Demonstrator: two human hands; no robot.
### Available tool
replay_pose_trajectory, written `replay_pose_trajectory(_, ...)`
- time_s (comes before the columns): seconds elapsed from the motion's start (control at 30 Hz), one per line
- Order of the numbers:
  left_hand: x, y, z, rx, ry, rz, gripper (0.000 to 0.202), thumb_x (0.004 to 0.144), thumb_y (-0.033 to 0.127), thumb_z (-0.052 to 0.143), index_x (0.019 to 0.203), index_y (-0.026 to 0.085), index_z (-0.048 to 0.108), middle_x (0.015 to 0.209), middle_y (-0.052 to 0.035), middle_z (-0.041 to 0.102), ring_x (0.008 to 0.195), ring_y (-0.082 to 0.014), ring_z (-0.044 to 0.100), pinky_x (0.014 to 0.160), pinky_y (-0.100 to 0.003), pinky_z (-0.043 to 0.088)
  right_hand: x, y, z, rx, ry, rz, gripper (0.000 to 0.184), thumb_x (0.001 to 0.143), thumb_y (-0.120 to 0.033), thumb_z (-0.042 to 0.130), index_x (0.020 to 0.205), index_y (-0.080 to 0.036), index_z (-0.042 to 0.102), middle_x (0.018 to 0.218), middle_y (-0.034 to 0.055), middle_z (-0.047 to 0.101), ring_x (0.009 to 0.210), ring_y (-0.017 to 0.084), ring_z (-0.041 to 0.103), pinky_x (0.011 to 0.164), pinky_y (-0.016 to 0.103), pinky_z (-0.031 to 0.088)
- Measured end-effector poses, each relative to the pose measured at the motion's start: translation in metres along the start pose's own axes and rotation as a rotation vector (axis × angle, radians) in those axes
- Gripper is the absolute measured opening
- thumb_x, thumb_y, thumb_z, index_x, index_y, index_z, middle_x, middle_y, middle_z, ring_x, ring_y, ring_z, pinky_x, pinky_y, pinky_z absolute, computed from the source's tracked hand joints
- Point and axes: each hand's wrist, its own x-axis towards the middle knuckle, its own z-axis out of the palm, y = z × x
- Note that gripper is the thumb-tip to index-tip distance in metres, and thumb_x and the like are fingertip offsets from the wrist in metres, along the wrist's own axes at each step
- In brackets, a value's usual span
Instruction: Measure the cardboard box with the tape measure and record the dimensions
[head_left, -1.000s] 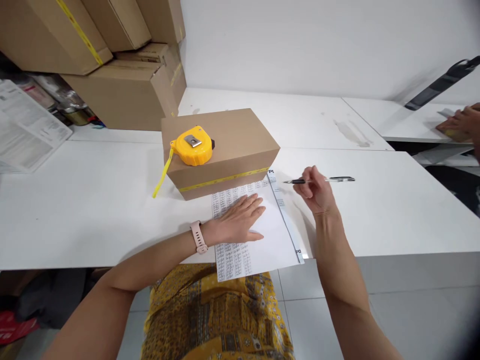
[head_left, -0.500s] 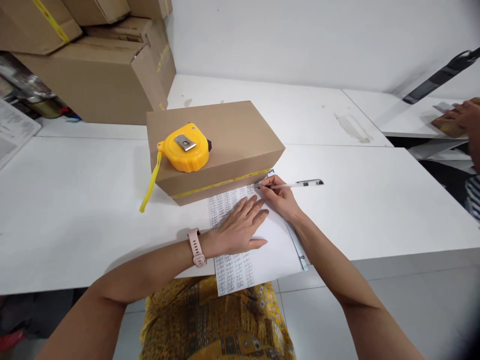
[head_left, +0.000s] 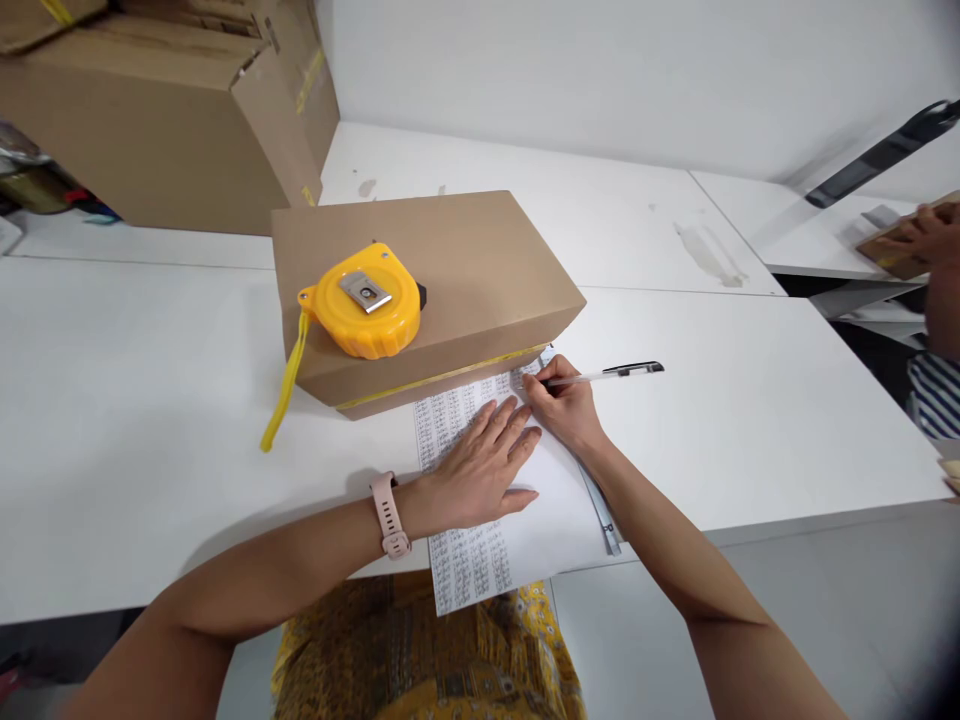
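My left hand [head_left: 484, 465] lies flat on a white sheet of paper [head_left: 555, 520], its fingers spread. Columns of small handwriting run down the sheet's left side, too small to read. My right hand [head_left: 566, 405] grips a pen [head_left: 619, 371] with a clear barrel and black cap end; its tip is at the written part near the sheet's top, partly hidden by the fingers. Just beyond the sheet stands a closed brown cardboard box [head_left: 480, 255], covering the sheet's far edge. On that box rests a yellow tape measure [head_left: 367, 300] with a metal clip and a hanging yellow strap.
Larger cardboard boxes [head_left: 150, 130] are stacked at the back left of the white table [head_left: 150, 400]. A dark, long object [head_left: 877, 155] leans near the wall at right. At the far right another person's hand [head_left: 930, 235] rests on a brown box.
The view has shifted slightly, so the near box and tape measure look a bit larger and the stacked boxes sit farther left. My hands keep nearly the same pose on the sheet.
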Motion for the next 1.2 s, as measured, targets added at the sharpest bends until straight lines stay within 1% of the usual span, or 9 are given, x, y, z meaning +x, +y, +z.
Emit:
replay_pose_trajectory(0.07, 0.0, 0.0, 0.0, -0.009, 0.001, -0.001, 0.076, 0.099, 0.06, 0.05, 0.15, 0.005, 0.042, 0.163, -0.0234, 0.034, 0.156, -0.0398, 0.019, 0.127, -0.052, 0.005, 0.0, 0.001, 0.0, -0.013, 0.001, -0.008, 0.031, 0.083, -0.04, 0.07, 0.067, -0.023, 0.048, 0.058, -0.0044, 0.047, 0.054, 0.011, 0.04, 0.051, 0.027, 0.034)
replay_pose_trajectory(0.2, 0.0, 0.0, -0.001, -0.029, -0.006, 0.002, 0.076, 0.099, 0.059, 0.051, 0.15, 0.003, 0.042, 0.162, -0.0254, 0.034, 0.155, -0.0413, 0.019, 0.127, -0.052, 0.004, 0.0, 0.003, 0.0, -0.032, -0.002, -0.008, 0.031, 0.083, -0.04, 0.07, 0.068, -0.023, 0.049, 0.059, -0.0042, 0.047, 0.056, 0.012, 0.04, 0.053, 0.027, 0.034)
replay_pose_trajectory(0.43, 0.001, 0.0, -0.001, 0.004, -0.016, 0.009, 0.076, 0.099, 0.06, 0.051, 0.15, 0.004, 0.042, 0.162, -0.0253, 0.034, 0.155, -0.0414, 0.021, 0.127, -0.053, 0.005, -0.001, 0.004, 0.0, -0.059, -0.006, -0.026, 0.029, 0.085, -0.039, 0.068, 0.068, -0.023, 0.051, 0.06, -0.0036, 0.049, 0.056, 0.012, 0.041, 0.053, 0.027, 0.035)
replay_pose_trajectory(0.63, 0.0, 0.0, 0.0, 0.06, 0.005, 0.012, 0.077, 0.099, 0.062, 0.05, 0.15, 0.005, 0.043, 0.161, -0.0244, 0.036, 0.154, -0.0414, 0.024, 0.126, -0.052, 0.006, 0.001, 0.007, 0.001, -0.048, -0.004, -0.058, 0.029, 0.084, -0.039, 0.069, 0.068, -0.023, 0.051, 0.059, -0.0047, 0.048, 0.054, 0.011, 0.04, 0.051, 0.026, 0.033)
replay_pose_trajectory(0.97, 0.0, 0.0, 0.001, 0.107, 0.012, 0.006, 0.077, 0.098, 0.065, 0.047, 0.15, 0.008, 0.042, 0.162, -0.022, 0.036, 0.155, -0.0385, 0.024, 0.127, -0.051, 0.006, 0.0, 0.004, 0.0, -0.028, 0.006, -0.044, 0.03, 0.083, -0.034, 0.069, 0.066, -0.023, 0.049, 0.057, -0.0058, 0.045, 0.052, 0.01, 0.037, 0.05, 0.026, 0.032)
replay_pose_trajectory(1.07, 0.0, 0.0, 0.001, 0.097, 0.004, 0.009, 0.077, 0.099, 0.064, 0.047, 0.15, 0.007, 0.042, 0.163, -0.0227, 0.034, 0.155, -0.0393, 0.023, 0.127, -0.051, 0.007, 0.001, 0.003, -0.003, 0.043, -0.002, -0.026, 0.028, 0.082, -0.036, 0.072, 0.071, -0.023, 0.05, 0.06, -0.0057, 0.048, 0.053, 0.01, 0.04, 0.051, 0.026, 0.034)
replay_pose_trajectory(1.13, 0.0, 0.0, 0.001, 0.082, 0.006, 0.014, 0.077, 0.099, 0.064, 0.048, 0.15, 0.007, 0.042, 0.163, -0.0234, 0.033, 0.155, -0.0401, 0.023, 0.127, -0.052, 0.007, 0.002, 0.001, -0.007, 0.122, -0.043, 0.008, 0.028, 0.08, -0.04, 0.075, 0.078, -0.023, 0.053, 0.065, -0.0049, 0.053, 0.055, 0.01, 0.045, 0.052, 0.027, 0.037)
replay_pose_trajectory(1.2, 0.0, 0.0, 0.001, 0.067, 0.013, 0.017, 0.077, 0.099, 0.063, 0.049, 0.15, 0.006, 0.042, 0.164, -0.0238, 0.032, 0.154, -0.0408, 0.022, 0.127, -0.052, 0.007, 0.002, 0.0, -0.011, 0.181, -0.086, 0.067, 0.033, 0.08, -0.045, 0.077, 0.08, -0.023, 0.053, 0.065, -0.0039, 0.057, 0.055, 0.012, 0.049, 0.053, 0.028, 0.04)
